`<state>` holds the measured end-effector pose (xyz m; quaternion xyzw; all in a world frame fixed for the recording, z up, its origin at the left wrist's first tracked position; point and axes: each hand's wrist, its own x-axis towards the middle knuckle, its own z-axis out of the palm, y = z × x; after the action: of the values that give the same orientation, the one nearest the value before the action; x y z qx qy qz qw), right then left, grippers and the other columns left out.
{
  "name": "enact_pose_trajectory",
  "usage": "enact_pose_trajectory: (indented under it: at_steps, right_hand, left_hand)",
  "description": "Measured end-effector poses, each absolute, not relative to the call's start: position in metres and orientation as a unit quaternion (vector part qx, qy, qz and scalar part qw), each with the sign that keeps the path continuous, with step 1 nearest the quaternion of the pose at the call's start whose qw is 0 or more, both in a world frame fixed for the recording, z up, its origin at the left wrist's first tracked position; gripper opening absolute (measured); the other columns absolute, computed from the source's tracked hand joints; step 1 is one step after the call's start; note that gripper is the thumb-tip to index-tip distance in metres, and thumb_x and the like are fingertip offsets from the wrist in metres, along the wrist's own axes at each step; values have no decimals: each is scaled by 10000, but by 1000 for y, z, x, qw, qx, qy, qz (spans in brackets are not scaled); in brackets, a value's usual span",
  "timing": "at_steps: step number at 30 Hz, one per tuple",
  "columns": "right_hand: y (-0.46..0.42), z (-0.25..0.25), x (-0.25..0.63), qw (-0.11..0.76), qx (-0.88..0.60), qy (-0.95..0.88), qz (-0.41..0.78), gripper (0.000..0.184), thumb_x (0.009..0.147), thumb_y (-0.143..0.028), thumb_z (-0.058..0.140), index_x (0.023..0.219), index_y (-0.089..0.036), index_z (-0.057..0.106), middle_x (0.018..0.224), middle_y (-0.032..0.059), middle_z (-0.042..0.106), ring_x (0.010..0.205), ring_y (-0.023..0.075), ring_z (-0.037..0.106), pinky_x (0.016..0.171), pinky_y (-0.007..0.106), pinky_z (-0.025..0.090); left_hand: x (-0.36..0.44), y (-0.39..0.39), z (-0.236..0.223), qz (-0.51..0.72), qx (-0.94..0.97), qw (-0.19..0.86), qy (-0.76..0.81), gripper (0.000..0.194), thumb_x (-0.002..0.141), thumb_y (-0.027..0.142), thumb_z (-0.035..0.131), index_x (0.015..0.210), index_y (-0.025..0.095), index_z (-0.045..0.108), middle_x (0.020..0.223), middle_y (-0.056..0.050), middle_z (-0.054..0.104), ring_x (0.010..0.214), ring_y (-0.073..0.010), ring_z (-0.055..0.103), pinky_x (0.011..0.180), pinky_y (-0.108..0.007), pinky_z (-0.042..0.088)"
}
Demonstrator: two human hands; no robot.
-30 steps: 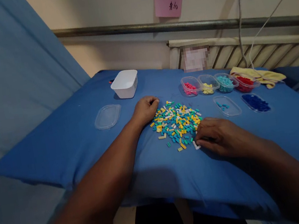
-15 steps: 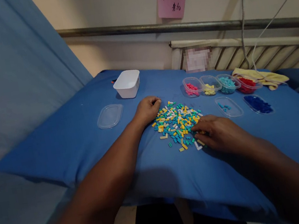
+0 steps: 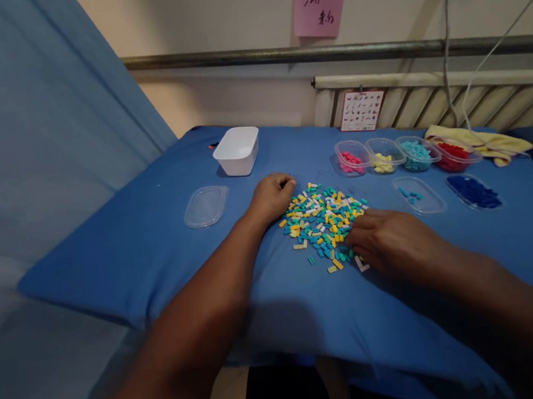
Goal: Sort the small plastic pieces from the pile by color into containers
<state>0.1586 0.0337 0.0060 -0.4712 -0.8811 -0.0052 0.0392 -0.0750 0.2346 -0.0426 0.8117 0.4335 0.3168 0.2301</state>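
Resting at the left edge of the toy brick pile (image 3: pixel 323 219), left hand (image 3: pixel 271 197) has fingers curled; can't tell if they hold anything. Right hand (image 3: pixel 391 239) is palm-down at the pile's right edge, fingers bent, tips hidden, grip unclear. Pile's on the desk (image 3: pixel 117 250), forearms (image 3: pixel 214 288) angled inward.
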Motion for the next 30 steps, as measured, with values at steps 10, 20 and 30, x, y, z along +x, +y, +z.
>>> enact_pose_trajectory:
  at_steps: [10,20,30]
  right_hand:
    - [30,5,162,198,-481,-853,40,100,1008,-179,617,1030,-201,712,944,70,767,841,220,699,760,337,495]
    - [23,-7,167,140,-479,-859,118,211,966,-116,587,1067,-229,734,1019,63,790,918,225,739,805,341,549]
    - [20,6,156,189,-445,-856,183,222,990,-133,563,1087,-216,744,1006,68,783,878,199,727,794,316,555]
  left_hand:
    - [-74,232,-42,314,815,230,431,293,1008,341,570,1018,176,812,1087,-72,809,1016,-234,728,918,-357,536]
    - [-73,229,-39,310,815,231,432,292,1001,339,557,980,180,800,1042,-74,801,964,-237,720,894,-368,547]
    - [-74,232,-42,317,817,228,425,321,1001,348,550,1011,163,812,1070,-81,805,999,-238,722,921,-366,542]
